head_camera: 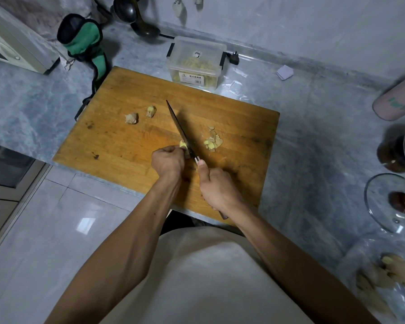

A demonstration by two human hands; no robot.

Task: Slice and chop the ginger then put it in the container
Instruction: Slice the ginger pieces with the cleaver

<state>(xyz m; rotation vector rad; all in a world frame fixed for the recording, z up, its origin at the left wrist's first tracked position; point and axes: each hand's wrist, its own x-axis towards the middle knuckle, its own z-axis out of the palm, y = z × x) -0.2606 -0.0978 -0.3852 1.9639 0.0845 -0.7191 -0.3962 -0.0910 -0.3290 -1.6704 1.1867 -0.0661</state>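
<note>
Fingers of the left hand (167,163) curl over a knobbly ginger piece (183,145) on the wooden cutting board (117,141); the right hand (218,187) grips the knife (180,128), its blade against the ginger. Pale slices (212,143) lie just right. Far off, a clear lidded plastic container (195,61) stands on the marbled bench (313,141).

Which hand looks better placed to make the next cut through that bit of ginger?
The right hand. It already grips the knife, whose blade lies against the ginger piece. The left hand pinches that piece on the cutting board, so it seems busy steadying it.
</note>
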